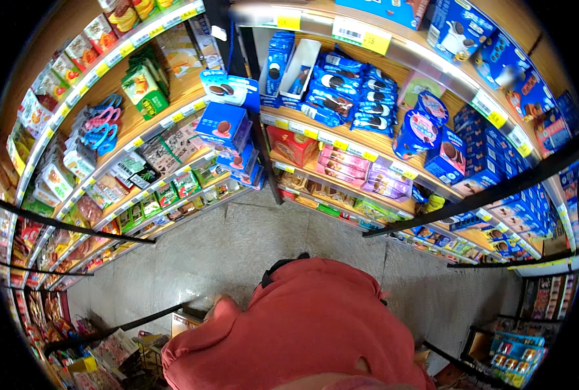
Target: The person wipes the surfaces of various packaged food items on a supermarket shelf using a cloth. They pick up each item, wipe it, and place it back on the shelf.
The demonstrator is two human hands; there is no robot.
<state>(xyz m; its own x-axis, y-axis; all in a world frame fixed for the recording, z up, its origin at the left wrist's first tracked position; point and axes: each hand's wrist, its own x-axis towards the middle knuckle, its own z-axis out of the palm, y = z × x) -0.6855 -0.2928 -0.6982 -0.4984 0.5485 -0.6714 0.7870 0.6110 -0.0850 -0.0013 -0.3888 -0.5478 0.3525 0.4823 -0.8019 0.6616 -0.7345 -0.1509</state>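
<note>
The red top point(314, 317) of my own body fills the lower middle. Part of my left hand point(217, 303) shows past the end of the red sleeve, low over the floor. Beside it is a pale box-like thing point(184, 323); whether the hand touches it, I cannot tell. My right hand is out of view. Ahead, wooden shelves carry Oreo goods: blue packets point(336, 80), blue tubs with pink pictures point(415, 131) and stacked blue boxes point(484, 158). A stack of blue boxes point(223, 122) hangs or stands at the corner post.
Shelves on the left hold green snack bags point(145, 92) and pink and blue looped handles point(101, 124). Black shelf uprights point(484, 185) run down both sides. Grey tiled floor point(289, 226) lies between. Packaged goods point(116, 351) stand low behind left; a blue blister pack point(518, 358) is behind right.
</note>
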